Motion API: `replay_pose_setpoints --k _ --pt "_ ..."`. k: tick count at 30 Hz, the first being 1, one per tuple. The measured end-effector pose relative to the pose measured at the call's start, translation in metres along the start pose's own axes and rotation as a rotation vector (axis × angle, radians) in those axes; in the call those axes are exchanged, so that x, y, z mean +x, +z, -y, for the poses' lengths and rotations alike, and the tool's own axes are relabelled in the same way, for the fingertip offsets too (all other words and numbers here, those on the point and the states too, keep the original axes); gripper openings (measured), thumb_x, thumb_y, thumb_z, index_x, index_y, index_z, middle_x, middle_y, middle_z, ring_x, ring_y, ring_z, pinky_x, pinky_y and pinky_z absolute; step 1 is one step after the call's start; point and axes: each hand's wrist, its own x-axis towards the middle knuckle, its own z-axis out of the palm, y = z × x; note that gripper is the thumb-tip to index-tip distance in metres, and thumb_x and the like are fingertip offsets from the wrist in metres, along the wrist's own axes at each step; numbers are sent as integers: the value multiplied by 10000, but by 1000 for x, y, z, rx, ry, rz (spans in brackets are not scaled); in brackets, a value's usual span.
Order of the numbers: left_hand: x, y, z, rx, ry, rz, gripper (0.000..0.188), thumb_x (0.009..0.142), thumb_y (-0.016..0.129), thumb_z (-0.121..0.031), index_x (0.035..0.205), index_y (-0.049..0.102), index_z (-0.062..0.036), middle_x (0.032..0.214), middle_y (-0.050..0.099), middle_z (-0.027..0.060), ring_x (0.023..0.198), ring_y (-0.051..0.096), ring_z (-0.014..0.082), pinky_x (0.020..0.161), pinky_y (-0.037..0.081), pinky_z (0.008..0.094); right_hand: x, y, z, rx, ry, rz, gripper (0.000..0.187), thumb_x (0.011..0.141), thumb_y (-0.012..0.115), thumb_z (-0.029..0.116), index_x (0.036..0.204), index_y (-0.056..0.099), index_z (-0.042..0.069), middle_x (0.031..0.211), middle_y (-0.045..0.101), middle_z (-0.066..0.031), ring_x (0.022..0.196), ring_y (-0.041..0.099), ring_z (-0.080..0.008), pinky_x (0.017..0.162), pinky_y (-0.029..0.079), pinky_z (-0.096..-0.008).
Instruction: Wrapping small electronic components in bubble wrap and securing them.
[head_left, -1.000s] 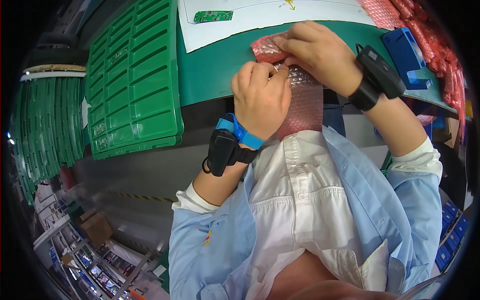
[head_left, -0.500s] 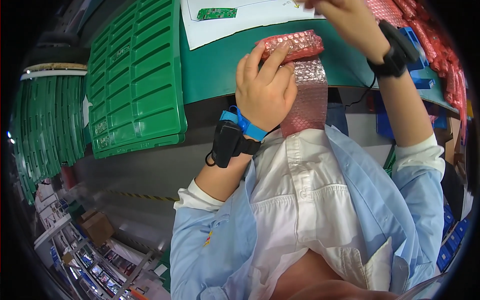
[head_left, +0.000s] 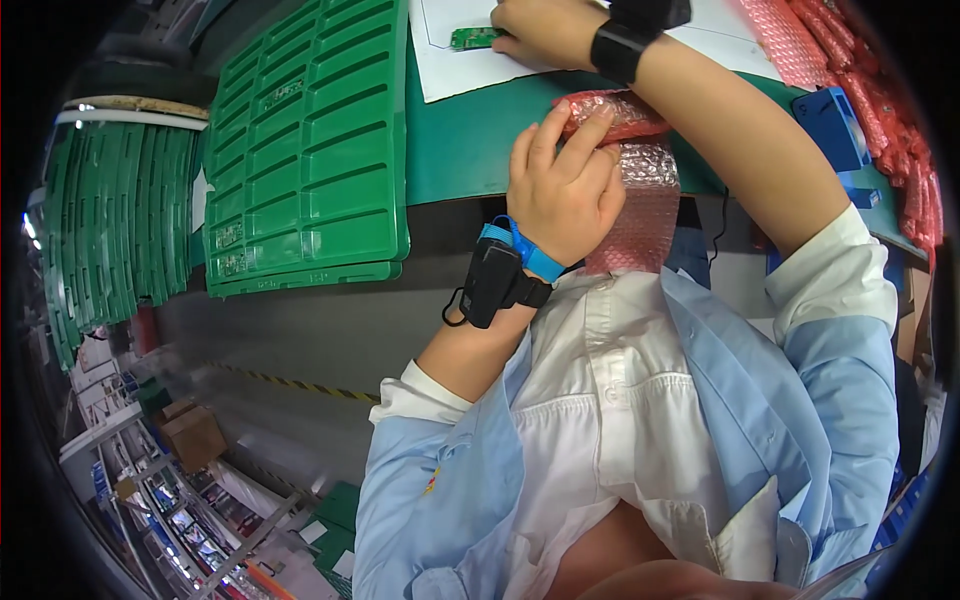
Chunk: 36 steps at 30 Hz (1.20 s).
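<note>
My left hand (head_left: pixel 567 185) presses its fingers onto a folded bundle of pink bubble wrap (head_left: pixel 625 115) at the bench's front edge. From under the bundle a flat strip of bubble wrap (head_left: pixel 640 215) hangs down toward my shirt. My right arm crosses over to the far side, above the bundle. There my right hand (head_left: pixel 545 32) has its thumb and fingertips closed around the right end of a green circuit board (head_left: pixel 470 38), which lies on a white sheet (head_left: pixel 450 75). The fingers cover that end of the board.
Left of the bundle stands a green compartment tray (head_left: pixel 330 150) with a few boards in it. More green trays (head_left: pixel 115 220) are stacked at the far left. Pink bubble-wrap pieces (head_left: pixel 910 190) pile up at the right, beside a blue bin (head_left: pixel 832 128).
My right hand has swung leftward from the upper right to the circuit board. My left hand stays on the bubble wrap. The whole view has shifted slightly.
</note>
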Motion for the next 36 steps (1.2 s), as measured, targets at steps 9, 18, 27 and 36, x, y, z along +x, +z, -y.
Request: replay_pose_setpoints --k 9,18,27,36 --pt "0 3 2 -1 12 -20 72 792 689 -175 807 678 -105 1269 622 11 1205 509 299 970 413 475 -79 -28 -47 1124 -243 -303 222 857 645 175 885 716 -33 681 673 -108 619 620 -175 619 509 -314" --pt "-3 4 2 33 11 -18 71 793 690 -187 804 679 -118 1297 615 -18 1240 483 277 980 408 458 -141 -59 -21 1258 385 -193 418 895 586 4 1311 550 -3 862 626 2 740 568 -87 664 476 -236" --pt "-4 4 3 49 28 -24 77 789 695 -193 825 700 -125 1306 613 -26 1249 472 277 980 409 444 -156 -42 -6 1455 449 -381 539 920 572 7 1423 378 9 962 578 -26 813 570 -80 712 458 -226" --pt "-1 1 1 51 10 5 80 787 700 -192 831 705 -125 1238 636 -14 1247 473 281 969 419 444 -160 3 10 912 421 -572 261 908 668 56 1164 640 18 1012 686 -41 899 602 -99 832 465 -249"
